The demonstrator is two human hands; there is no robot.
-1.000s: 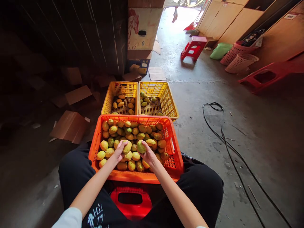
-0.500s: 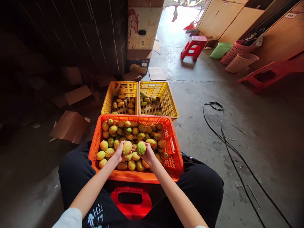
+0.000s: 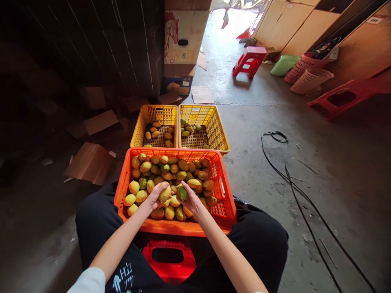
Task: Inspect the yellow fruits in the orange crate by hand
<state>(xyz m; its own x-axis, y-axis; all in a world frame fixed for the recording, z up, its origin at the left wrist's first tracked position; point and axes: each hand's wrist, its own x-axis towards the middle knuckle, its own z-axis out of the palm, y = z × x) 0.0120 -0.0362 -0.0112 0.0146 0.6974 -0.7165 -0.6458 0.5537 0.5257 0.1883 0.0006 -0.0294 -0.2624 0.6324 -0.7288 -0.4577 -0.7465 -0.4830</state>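
My left hand point(image 3: 157, 196) is closed around a pale yellow, lemon-like fruit point(image 3: 165, 193), fingers curled at its side. Close beside it, my right hand point(image 3: 190, 197) grips a rounder green lemon-like fruit point(image 3: 182, 193) between thumb and fingers. Both hands are just above an orange plastic crate point(image 3: 180, 228) that rests across my legs. Many yellow, green and brownish fruits point(image 3: 146, 166) of the same sort fill the crate. Part of each held fruit is covered by my fingers.
Beyond the orange crate stand two yellow crates, left point(image 3: 138, 128) and right point(image 3: 220, 128), with several fruits in each. A red stool point(image 3: 169, 276) shows between my legs. Cardboard pieces point(image 3: 89, 163) lie at left; a black cable point(image 3: 293, 185) runs over the floor at right.
The green fruit has turned in my right hand, so a darker side faces me. In my left hand the yellow fruit has shifted slightly. Both hands stay over the orange crate.
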